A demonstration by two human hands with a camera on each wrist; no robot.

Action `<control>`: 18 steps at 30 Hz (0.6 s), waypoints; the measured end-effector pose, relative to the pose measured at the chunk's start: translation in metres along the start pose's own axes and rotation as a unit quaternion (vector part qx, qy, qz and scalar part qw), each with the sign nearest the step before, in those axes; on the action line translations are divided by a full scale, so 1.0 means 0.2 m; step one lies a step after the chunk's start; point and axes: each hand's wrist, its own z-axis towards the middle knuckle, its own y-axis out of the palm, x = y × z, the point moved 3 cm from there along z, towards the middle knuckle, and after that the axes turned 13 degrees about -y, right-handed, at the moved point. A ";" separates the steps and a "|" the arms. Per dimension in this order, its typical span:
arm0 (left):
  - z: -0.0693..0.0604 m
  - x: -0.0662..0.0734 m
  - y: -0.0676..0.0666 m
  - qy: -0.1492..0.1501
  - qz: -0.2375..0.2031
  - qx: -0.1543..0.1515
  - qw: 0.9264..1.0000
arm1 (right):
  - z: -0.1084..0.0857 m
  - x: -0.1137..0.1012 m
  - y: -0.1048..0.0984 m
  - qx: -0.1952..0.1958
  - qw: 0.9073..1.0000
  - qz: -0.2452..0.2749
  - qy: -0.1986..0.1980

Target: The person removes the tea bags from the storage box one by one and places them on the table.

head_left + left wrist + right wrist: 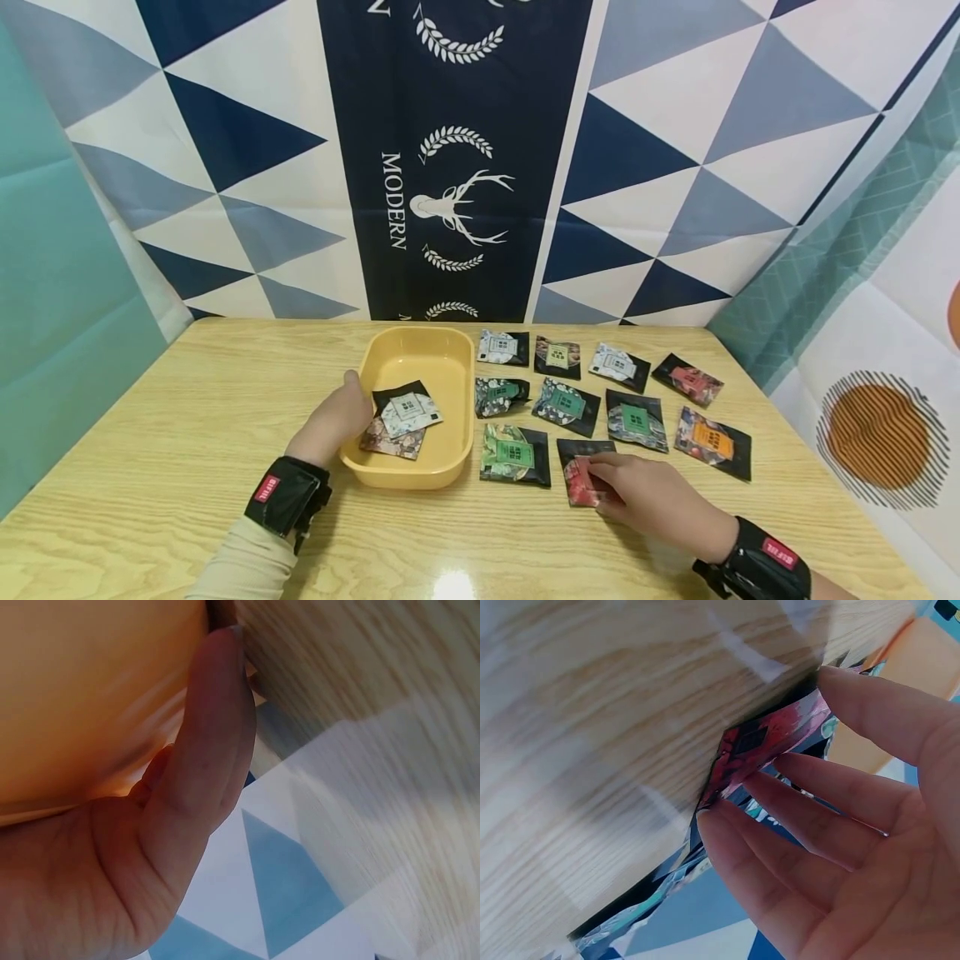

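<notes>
My right hand (pixel 652 500) bends over a red and black sachet (pixel 579 479) near the front of the table. In the right wrist view its thumb touches one edge of the sachet (pixel 769 742) and the fingertips meet other edges. My left hand (pixel 337 417) lies against the left side of a yellow plastic basin (pixel 408 477). In the left wrist view a long straight digit runs along the basin's outer wall (pixel 82 697). The basin holds a white and black sachet (pixel 408 408) overlapping a brownish patterned sachet (pixel 393 442).
Several more sachets lie in rough rows right of the basin, among them a green one (pixel 513 454), an orange one (pixel 712 443) and a dark red one (pixel 687 380). Behind the wooden table (pixel 187 400) hangs a patterned cloth (pixel 465 250).
</notes>
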 end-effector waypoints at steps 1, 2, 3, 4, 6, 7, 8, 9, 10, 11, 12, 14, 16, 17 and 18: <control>0.00 0.00 0.00 0.001 -0.001 -0.001 1.000 | 0.00 0.00 0.00 0.004 1.000 -0.003 -0.001; 0.00 0.00 0.00 0.000 -0.002 -0.002 1.000 | 0.00 0.00 0.00 0.008 1.000 -0.007 -0.001; 0.00 0.00 0.00 0.000 -0.002 -0.001 1.000 | 0.01 0.00 -0.01 0.013 1.000 -0.011 -0.001; 0.00 0.00 0.00 -0.001 -0.002 -0.002 1.000 | 0.01 0.00 -0.01 0.021 1.000 -0.015 -0.001; -0.01 0.00 0.00 0.000 -0.001 -0.001 1.000 | 0.02 -0.01 -0.02 0.038 0.999 -0.020 -0.002; -0.01 0.00 0.00 0.001 0.002 0.001 1.000 | 0.03 -0.01 -0.03 0.049 0.999 -0.020 -0.005; -0.01 0.00 0.00 0.004 0.005 0.004 1.000 | 0.04 -0.02 -0.04 0.060 0.998 -0.018 -0.007; -0.01 0.00 0.00 0.005 0.006 0.006 1.000 | 0.06 -0.03 -0.06 0.072 0.997 -0.018 -0.011; -0.01 0.01 -0.01 0.007 0.007 0.006 1.000 | 0.07 -0.04 -0.07 0.085 0.996 -0.019 -0.018; -0.02 0.01 -0.01 0.008 0.007 0.007 1.000 | 0.09 -0.05 -0.09 0.098 0.995 -0.020 -0.023; -0.02 0.01 -0.01 0.009 0.006 0.007 1.000 | 0.11 -0.06 -0.11 0.113 0.993 -0.019 -0.030; -0.02 0.01 -0.01 0.011 0.004 0.008 1.000 | 0.16 -0.09 -0.14 0.148 0.988 -0.021 -0.045; -0.02 0.01 -0.01 0.013 0.007 0.010 1.000 | 0.21 -0.13 -0.17 0.181 0.981 -0.025 -0.063; -0.02 0.01 -0.01 0.015 0.009 0.012 1.000 | 0.24 -0.15 -0.18 0.196 0.978 -0.026 -0.073; -0.02 0.01 0.00 0.018 0.011 0.013 1.000 | 0.27 -0.17 -0.19 0.208 0.974 -0.026 -0.085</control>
